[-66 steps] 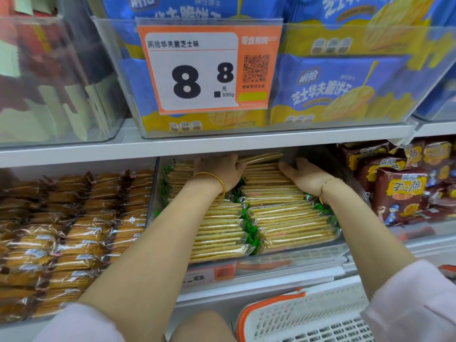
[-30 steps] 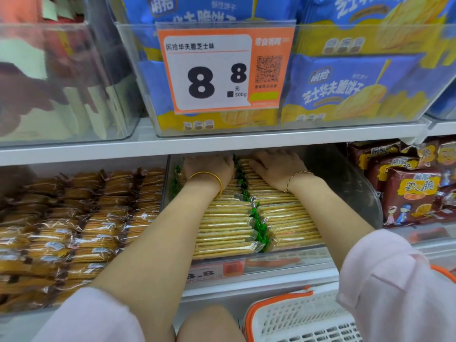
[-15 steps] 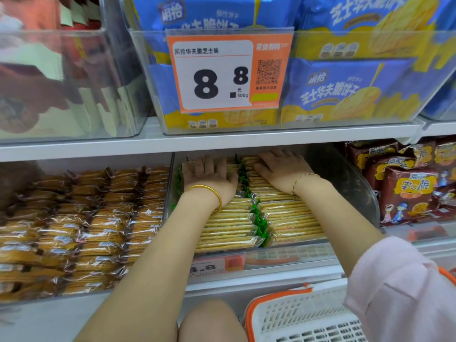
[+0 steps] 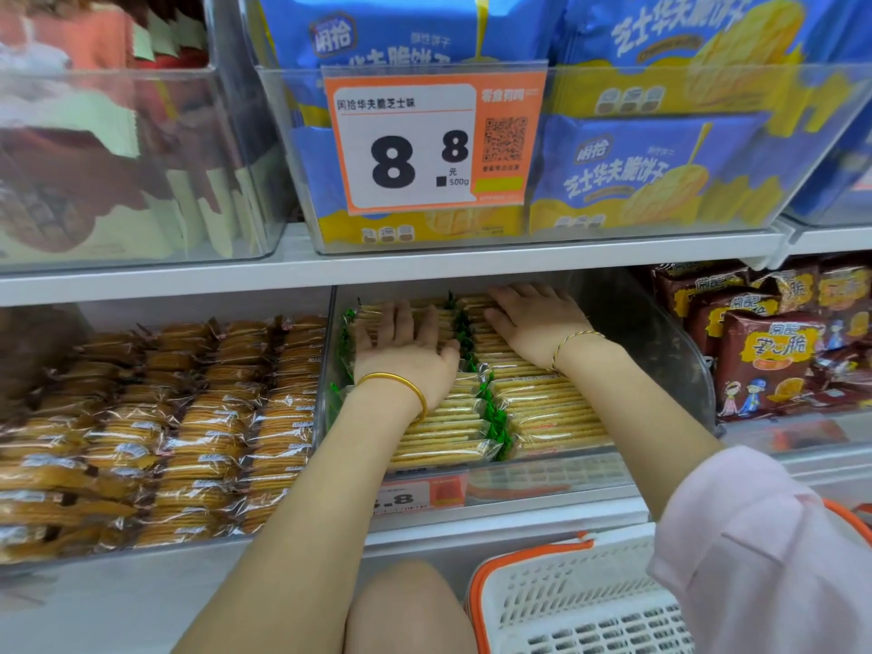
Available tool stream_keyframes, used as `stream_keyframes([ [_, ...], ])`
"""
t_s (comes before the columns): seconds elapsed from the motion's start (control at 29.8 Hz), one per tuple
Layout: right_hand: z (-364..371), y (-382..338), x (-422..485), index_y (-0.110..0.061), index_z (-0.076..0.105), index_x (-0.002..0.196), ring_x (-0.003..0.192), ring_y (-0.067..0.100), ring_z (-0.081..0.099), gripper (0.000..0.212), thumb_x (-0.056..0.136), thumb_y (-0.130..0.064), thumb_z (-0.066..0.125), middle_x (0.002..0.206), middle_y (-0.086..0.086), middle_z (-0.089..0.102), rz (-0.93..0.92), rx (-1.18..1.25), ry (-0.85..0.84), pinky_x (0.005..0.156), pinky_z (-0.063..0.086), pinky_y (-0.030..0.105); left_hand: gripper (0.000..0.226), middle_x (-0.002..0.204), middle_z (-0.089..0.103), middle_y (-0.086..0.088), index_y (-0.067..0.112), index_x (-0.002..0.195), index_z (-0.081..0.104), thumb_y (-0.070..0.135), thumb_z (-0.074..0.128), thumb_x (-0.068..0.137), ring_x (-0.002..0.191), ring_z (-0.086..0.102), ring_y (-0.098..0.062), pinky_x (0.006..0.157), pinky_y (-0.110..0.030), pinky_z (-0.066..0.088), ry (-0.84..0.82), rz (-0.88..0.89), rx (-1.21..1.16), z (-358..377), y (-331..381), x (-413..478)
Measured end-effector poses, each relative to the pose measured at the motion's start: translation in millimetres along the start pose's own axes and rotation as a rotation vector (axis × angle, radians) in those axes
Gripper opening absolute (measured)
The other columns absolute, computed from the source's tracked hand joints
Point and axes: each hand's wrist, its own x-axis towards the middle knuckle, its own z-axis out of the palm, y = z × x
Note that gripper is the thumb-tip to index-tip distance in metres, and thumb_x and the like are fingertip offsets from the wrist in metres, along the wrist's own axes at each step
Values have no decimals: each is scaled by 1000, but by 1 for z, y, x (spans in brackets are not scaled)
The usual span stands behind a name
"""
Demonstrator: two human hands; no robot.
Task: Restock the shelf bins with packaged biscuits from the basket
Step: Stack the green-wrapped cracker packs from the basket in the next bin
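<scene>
A clear shelf bin [image 4: 679, 351] on the lower shelf holds two rows of pale biscuit packs [image 4: 448, 427] with green wrapper ends. My left hand [image 4: 406, 346] lies flat, fingers straight, on the back of the left row. My right hand [image 4: 533, 323] lies flat on the back of the right row, its fingertips under the shelf edge. The white basket with an orange rim [image 4: 566, 601] sits at the bottom right, partly behind my right sleeve; its inside is hidden from view.
A bin of brown biscuit packs [image 4: 188, 417] stands to the left, dark red snack bags [image 4: 774, 351] to the right. Above, a bin of blue bags [image 4: 660, 167] carries an orange price tag [image 4: 434, 144]. My knee [image 4: 406, 611] is below the shelf.
Both hands went from gripping packs at the back of the bin to lying flat on the rows. The right hand moved left, nearer the middle. The packs now sit more evenly.
</scene>
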Motion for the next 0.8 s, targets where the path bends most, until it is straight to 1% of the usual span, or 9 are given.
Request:
stream_keyframes([
  [0.17, -4, 7, -6, -22, 30, 143, 137, 28, 27, 47, 100, -40, 25, 150, 5, 31, 13, 54, 30, 111, 20, 41, 59, 159, -9, -6, 25, 151, -1, 48, 14, 98, 146, -11, -20, 117, -50, -5, 5, 13, -21, -9, 7, -4],
  [0.23, -9, 12, -14, -19, 31, 143, 135, 29, 29, 46, 100, -37, 27, 149, 7, 32, 48, 109, 63, 109, 24, 41, 59, 159, -7, -6, 25, 151, 0, 48, 15, 98, 146, -9, -20, 117, -49, -3, 27, 44, -26, -10, 14, -8],
  [0.3, -13, 20, -33, -16, 35, 141, 131, 31, 33, 44, 100, -30, 32, 145, 11, 36, 111, 234, 129, 105, 30, 39, 60, 159, -5, -5, 24, 151, 2, 48, 15, 98, 146, -7, -20, 117, -49, -2, 64, 95, -8, -8, 23, -16],
  [0.37, -15, 29, -61, -14, 39, 140, 127, 33, 38, 41, 100, -24, 35, 139, 16, 41, 185, 424, 188, 103, 33, 37, 59, 159, -4, -4, 25, 151, 2, 49, 12, 98, 146, -7, -20, 117, -49, -5, 71, 143, 3, -2, 30, -28],
  [0.47, -7, 33, -101, -11, 41, 138, 127, 28, 41, 41, 101, -26, 32, 139, 14, 45, 319, 609, 204, 102, 32, 33, 57, 159, -5, -2, 30, 151, 3, 49, 8, 98, 146, -8, -18, 116, -49, -6, 40, 175, -7, 6, 35, -37],
  [0.57, 5, 25, -113, -8, 47, 132, 118, 25, 46, 38, 102, -25, 32, 131, 13, 53, 400, 735, 228, 93, 34, 29, 55, 159, -4, -3, 33, 150, 5, 49, 7, 98, 146, -8, -19, 116, -50, -4, 10, 169, -22, 8, 34, -37],
  [0.64, 7, 18, -110, -6, 49, 128, 110, 24, 50, 37, 102, -24, 31, 126, 13, 55, 426, 729, 245, 88, 35, 28, 53, 159, -4, -3, 33, 150, 4, 46, 7, 98, 146, -8, -18, 116, -50, -4, 7, 167, -18, 8, 33, -37],
  [0.74, 10, 10, -105, -4, 48, 127, 111, 29, 53, 37, 102, -26, 32, 125, 15, 54, 448, 574, 249, 86, 40, 31, 52, 159, -5, -3, 33, 150, 4, 43, 8, 99, 146, -8, -18, 116, -50, -4, -3, 165, -31, 9, 33, -36],
  [0.8, 13, 10, -103, -3, 48, 124, 108, 32, 55, 36, 101, -26, 33, 124, 17, 54, 450, 517, 255, 84, 42, 34, 52, 159, -5, -4, 32, 150, 4, 42, 9, 99, 146, -8, -19, 116, -50, -4, -13, 160, -29, 9, 35, -36],
])
